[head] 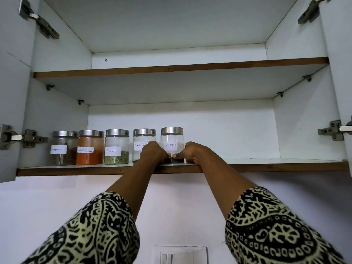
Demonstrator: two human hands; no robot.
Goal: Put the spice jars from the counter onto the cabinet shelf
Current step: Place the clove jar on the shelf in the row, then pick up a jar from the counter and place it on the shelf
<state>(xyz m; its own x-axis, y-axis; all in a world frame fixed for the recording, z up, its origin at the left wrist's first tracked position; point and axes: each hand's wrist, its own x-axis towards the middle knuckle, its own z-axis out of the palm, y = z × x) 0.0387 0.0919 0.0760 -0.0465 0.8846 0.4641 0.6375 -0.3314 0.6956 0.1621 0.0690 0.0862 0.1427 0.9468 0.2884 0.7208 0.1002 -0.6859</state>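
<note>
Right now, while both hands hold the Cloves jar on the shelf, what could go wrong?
1. The Cloves jar stands close to the front edge of the shelf, so a pull back may tip it off.
2. The left hand sits in front of the neighbouring jar and may knock it.

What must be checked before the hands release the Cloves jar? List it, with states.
1. Cloves jar upright on the lower shelf: ok.
2. Its base fully behind the shelf's front edge: cannot tell, the left hand and right hand cover it.
3. Clear of the Black Pepper jar: ok, a gap shows.
4. Its label faces out: ok.
5. Its steel lid sits level: ok.
</note>
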